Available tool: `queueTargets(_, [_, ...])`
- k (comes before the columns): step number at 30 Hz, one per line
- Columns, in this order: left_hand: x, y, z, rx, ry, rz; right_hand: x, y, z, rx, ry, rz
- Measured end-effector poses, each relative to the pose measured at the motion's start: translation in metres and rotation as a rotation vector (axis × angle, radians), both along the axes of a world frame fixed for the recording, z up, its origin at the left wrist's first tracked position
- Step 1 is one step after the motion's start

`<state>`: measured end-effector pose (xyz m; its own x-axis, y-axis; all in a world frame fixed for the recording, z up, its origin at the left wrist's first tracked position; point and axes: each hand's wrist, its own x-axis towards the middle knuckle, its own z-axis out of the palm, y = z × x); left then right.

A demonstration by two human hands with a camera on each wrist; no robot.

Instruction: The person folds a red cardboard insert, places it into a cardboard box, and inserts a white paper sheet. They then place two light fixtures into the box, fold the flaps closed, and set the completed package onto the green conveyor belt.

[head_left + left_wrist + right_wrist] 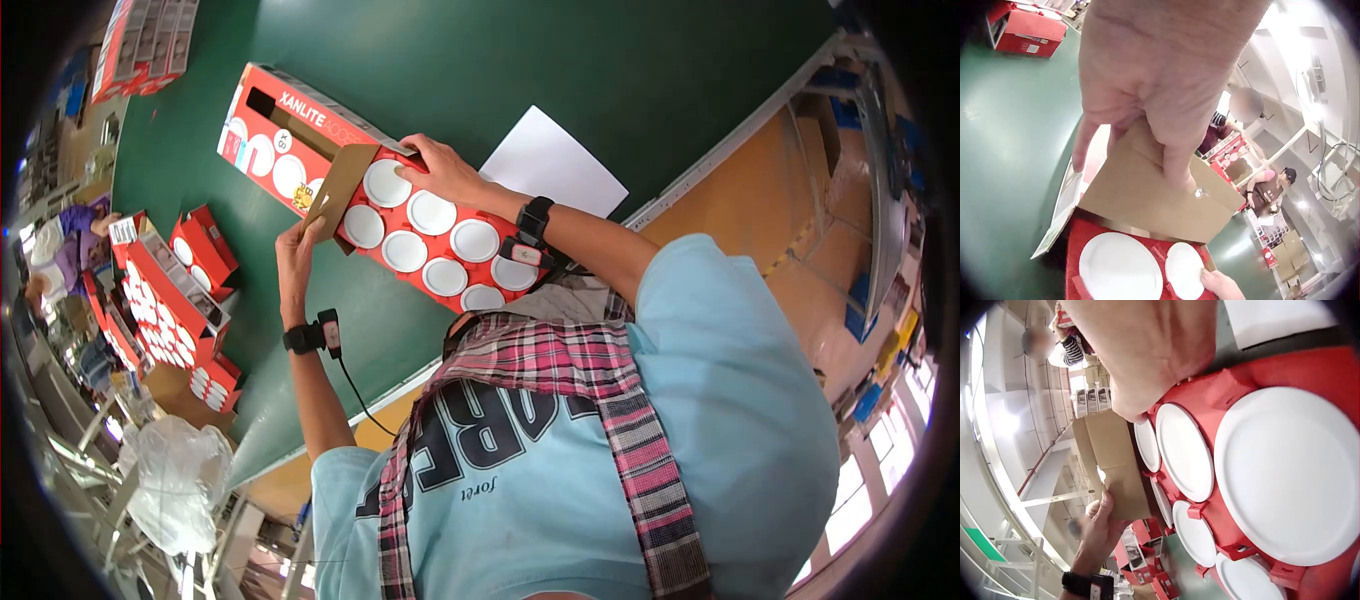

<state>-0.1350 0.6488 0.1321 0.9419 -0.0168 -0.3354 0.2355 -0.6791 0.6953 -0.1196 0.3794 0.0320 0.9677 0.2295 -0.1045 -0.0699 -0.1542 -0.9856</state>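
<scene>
A person's left hand (295, 255) pinched the brown cardboard flap (338, 185) of a red Xanlite box (285, 125) lying on a green tabletop (560, 60). The right hand (440, 170) closed its grip over the far edge of a red tray (440, 245) of white discs (432, 212). The tray sat tilted between the person's chest and the box, its top end at the box's open mouth. By the look of it, the tray was at the point of being fed into the box. The next move would call for the flap to be held clear and the tray lined up square with the opening. The flap itself, lying over the tray's top corner, seemed the likeliest snag. A sheet of white paper (555, 160) lay just beyond the right wrist. More red boxes (165, 290) of discs stood well to the left, with a plastic bag (175, 480) below the tabletop's edge.
</scene>
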Motion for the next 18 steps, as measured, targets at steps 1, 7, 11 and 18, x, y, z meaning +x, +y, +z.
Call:
queueTargets(1, [0.002, 0.001, 0.000, 0.030, 0.016, -0.004, -0.001, 0.001, -0.001, 0.001, -0.023, -0.007])
queueTargets(7, [0.001, -0.011, 0.006, -0.008, 0.008, -0.026, -0.004, 0.005, -0.005, 0.043, -0.029, -0.030])
queueTargets(11, [-0.022, -0.022, -0.009, -0.253, -0.051, 0.081, -0.005, 0.006, -0.005, 0.065, 0.027, -0.017])
queueTargets(18, [-0.058, -0.011, -0.059, 0.100, -0.393, 0.235, -0.005, 0.006, -0.010, 0.021, -0.020, 0.007])
